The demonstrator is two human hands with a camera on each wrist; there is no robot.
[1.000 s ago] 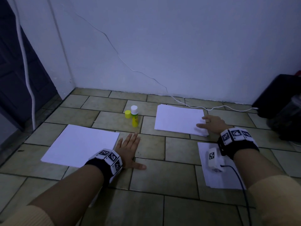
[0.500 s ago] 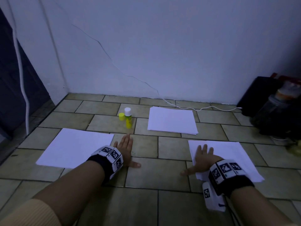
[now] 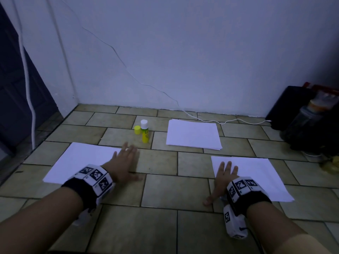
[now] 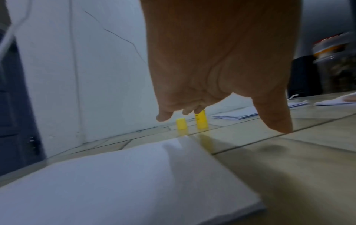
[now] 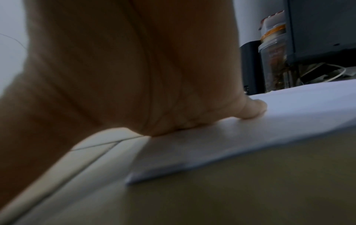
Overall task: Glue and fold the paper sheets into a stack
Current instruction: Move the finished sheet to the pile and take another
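A: Status, near to far?

B: Right hand [image 3: 222, 177] is flat, fingers spread, palm down on the near-left corner of the right sheet [image 3: 256, 178]. Thumb is off the paper, on the floor tile [image 3: 165, 189]. The right wrist view confirms contact: fingers pressing the sheet flat. It reads as pinning or squaring the paper so it won't slide on the smooth tile.

A: Left?

B: Left hand [image 3: 124, 162] also has its fingers straight and spread, holding nothing. It sits at the right edge of the left sheet [image 3: 80, 162], mostly over bare tile. In the left wrist view the fingertips hang just above the floor. I can't tell if any of them touch the paper.

A: Glue?

B: Glue stick [image 3: 144, 132] is standing upright past the left hand with its yellow cap [image 3: 137, 129] off and set just beside it. Uncapped and in left-hand reach, so likely staged for the next pass.

A: Supply?

B: Paper stack [image 3: 193, 134] lies further back, right of the glue and near the wall [image 3: 183, 52], apart from both single sheets. My guess is it's the supply pile. A white cable [image 3: 229, 121] runs along the floor behind it.

A: Progress?

B: Early, by my read. Both single sheets lie flat and unfolded.
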